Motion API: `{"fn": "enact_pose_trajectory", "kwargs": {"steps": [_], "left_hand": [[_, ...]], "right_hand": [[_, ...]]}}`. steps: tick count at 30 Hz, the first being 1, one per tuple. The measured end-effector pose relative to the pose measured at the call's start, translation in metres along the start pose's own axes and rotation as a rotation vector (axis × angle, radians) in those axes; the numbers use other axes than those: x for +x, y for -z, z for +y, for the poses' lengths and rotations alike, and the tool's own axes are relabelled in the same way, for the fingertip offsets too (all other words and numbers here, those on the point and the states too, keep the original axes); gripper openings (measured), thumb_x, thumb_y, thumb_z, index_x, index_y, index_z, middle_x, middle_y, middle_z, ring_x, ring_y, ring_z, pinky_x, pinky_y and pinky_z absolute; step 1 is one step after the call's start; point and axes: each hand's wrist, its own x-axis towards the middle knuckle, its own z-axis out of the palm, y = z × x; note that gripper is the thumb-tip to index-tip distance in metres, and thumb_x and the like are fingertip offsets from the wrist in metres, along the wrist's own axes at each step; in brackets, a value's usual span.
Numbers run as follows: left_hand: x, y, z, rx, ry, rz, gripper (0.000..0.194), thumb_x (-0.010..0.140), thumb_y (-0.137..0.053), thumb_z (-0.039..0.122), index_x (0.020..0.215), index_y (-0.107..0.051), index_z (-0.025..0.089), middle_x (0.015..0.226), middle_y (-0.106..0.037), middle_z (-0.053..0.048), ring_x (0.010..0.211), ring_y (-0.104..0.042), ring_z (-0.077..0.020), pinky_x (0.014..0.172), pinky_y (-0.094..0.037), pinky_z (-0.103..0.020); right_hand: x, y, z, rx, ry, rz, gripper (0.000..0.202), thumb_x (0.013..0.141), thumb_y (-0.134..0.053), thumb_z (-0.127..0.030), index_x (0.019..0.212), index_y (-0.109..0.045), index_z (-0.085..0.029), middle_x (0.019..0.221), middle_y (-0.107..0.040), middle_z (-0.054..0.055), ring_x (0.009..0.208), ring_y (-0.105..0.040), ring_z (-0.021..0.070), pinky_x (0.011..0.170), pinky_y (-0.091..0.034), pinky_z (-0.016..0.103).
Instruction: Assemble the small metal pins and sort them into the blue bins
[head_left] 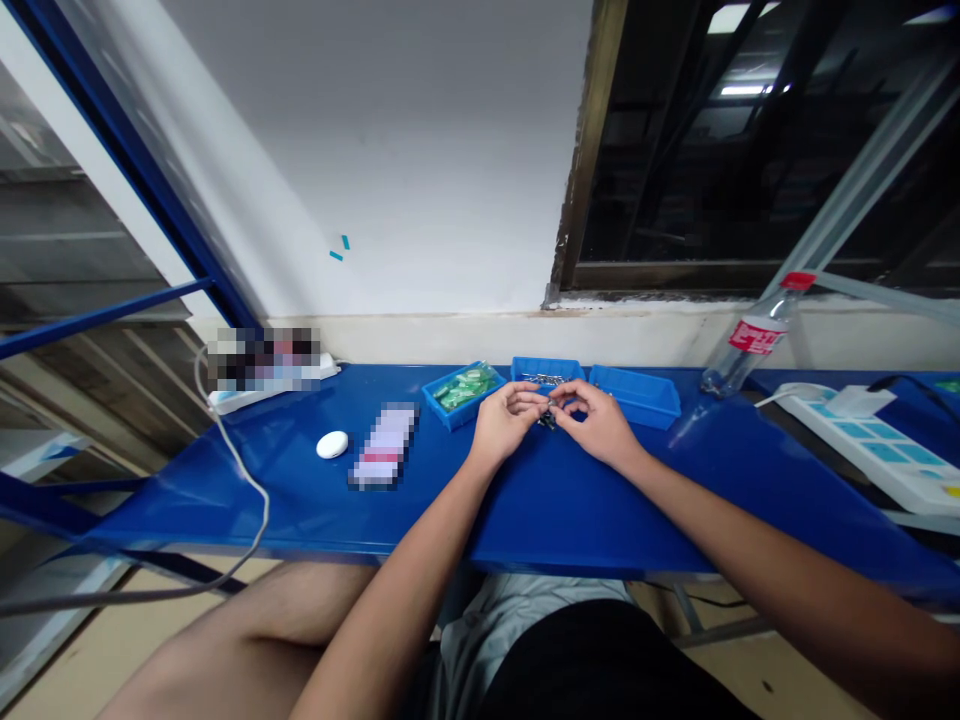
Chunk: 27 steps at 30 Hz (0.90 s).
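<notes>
The fingers of the left hand (504,422) and right hand (598,425) are bent inward and nearly meet, their tips closed on a small piece (551,402) held between them. The piece lies at the fingertips of both hands, so neither is clearly nearer; it is too small and too covered to tell its long axis. A few dark bits (547,422) show just below the fingertips. Directly beyond them is the middle tray (546,365), holding thin metal pieces (551,380). The left tray (459,415), full of green packets (469,385), sits turned at an angle just beside the left hand, while the right tray (641,396) lies just past the right hand. All rest on the blue counter (555,520). Farther out, a white round object (332,445) lies to the left, and a bottle (757,338) leans at the right.
</notes>
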Motion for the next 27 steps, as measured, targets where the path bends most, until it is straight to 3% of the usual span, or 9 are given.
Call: {"fn": "enact_pose_trajectory", "kwargs": {"steps": [5,10,16,27], "left_hand": [[-0.005,0.002,0.006,0.352,-0.154,0.019,0.018,0.092,-0.069,0.02,0.109,-0.072,0.016,0.104,-0.08,-0.009,0.095,-0.076,-0.0198,0.092,-0.061,-0.035],[-0.01,0.004,0.012,0.797,-0.264,-0.06,0.017,0.093,-0.069,0.027,0.106,-0.077,0.02,0.114,-0.078,-0.009,0.109,-0.07,-0.0263,0.106,-0.053,-0.042],[-0.009,0.007,0.0,0.891,-0.238,-0.152,0.023,0.088,-0.076,0.027,0.11,-0.08,0.023,0.122,-0.075,-0.008,0.115,-0.068,-0.0268,0.109,-0.05,-0.042],[-0.007,0.013,-0.002,0.865,-0.203,-0.132,0.025,0.091,-0.064,0.012,0.107,-0.081,0.021,0.113,-0.078,-0.007,0.103,-0.073,-0.0236,0.098,-0.057,-0.036]], "right_hand": [[0.009,0.017,0.001,-0.288,0.103,0.043,0.013,0.091,-0.063,-0.029,0.1,-0.072,-0.024,0.094,-0.071,0.006,0.077,-0.064,0.022,0.073,-0.055,0.037],[0.017,0.045,0.03,-0.577,0.075,0.133,0.017,0.092,-0.061,-0.03,0.101,-0.072,-0.022,0.096,-0.074,0.01,0.096,-0.065,0.0302,0.093,-0.05,0.045],[0.017,0.056,0.056,-0.778,0.006,0.074,0.023,0.096,-0.057,-0.036,0.096,-0.075,-0.022,0.096,-0.076,0.012,0.094,-0.063,0.0319,0.092,-0.046,0.047],[0.016,0.056,0.045,-0.863,-0.131,0.075,0.029,0.097,-0.058,-0.044,0.079,-0.07,-0.024,0.087,-0.077,0.009,0.085,-0.063,0.0314,0.078,-0.045,0.044]]}}
